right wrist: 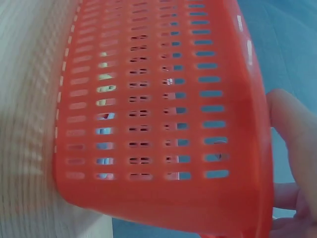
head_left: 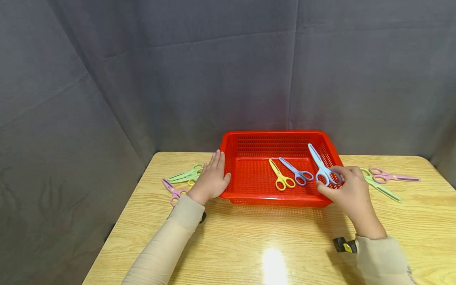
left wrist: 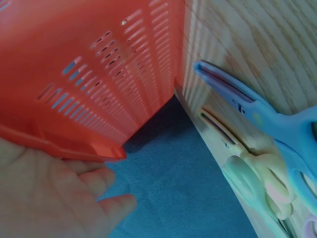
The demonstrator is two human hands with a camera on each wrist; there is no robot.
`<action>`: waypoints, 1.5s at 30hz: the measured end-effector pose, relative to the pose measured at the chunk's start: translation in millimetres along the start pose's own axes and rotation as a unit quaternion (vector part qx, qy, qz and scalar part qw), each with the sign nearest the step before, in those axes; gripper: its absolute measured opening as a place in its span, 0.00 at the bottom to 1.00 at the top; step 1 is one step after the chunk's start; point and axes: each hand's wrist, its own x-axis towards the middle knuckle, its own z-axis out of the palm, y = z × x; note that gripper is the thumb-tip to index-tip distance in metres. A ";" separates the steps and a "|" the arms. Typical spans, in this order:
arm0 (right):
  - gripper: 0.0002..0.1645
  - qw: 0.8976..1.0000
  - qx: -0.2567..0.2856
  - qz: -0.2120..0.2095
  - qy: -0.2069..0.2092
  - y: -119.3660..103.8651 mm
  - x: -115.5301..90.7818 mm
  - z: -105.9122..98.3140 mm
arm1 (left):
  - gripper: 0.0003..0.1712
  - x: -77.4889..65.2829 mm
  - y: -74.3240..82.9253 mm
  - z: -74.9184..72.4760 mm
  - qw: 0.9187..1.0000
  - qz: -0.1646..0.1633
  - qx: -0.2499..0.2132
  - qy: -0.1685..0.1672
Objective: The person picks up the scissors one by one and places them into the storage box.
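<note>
My left hand (head_left: 211, 178) rests against the left rim of a red plastic basket (head_left: 278, 200), fingers straight; the left wrist view shows its fingers (left wrist: 99, 181) under the rim. At the basket's right end, my right hand (head_left: 350, 194) pinches the handles of light blue scissors (head_left: 316, 157), whose blades point up and away over the basket. Inside the basket lie yellow scissors (head_left: 280, 179) and periwinkle scissors (head_left: 296, 173). In the right wrist view the perforated basket wall (right wrist: 148, 193) hides the held scissors; part of the right hand (right wrist: 297, 148) shows beyond the rim.
Left of the basket lie green scissors (head_left: 187, 174) and pink scissors (head_left: 172, 190); blue scissors (left wrist: 277, 124) show in the left wrist view. On the right are more green scissors (head_left: 384, 189) and pink scissors (head_left: 395, 176). A grey curtain (head_left: 221, 79) hangs behind the wooden table (head_left: 228, 245).
</note>
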 end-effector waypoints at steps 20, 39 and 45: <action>0.30 0.997 -0.039 -0.059 -0.035 -6.3 7.0 10.5 | 0.43 2.6 -0.4 1.0 1.000 0.003 0.005 0.005; 0.22 0.984 -0.078 0.011 -0.157 -15.8 26.7 23.0 | 0.43 -0.1 0.0 3.9 1.000 0.002 -0.009 0.006; 0.21 0.977 -0.089 0.033 -0.189 -17.9 30.7 29.2 | 0.44 -0.6 -0.1 4.1 1.000 0.001 -0.011 0.009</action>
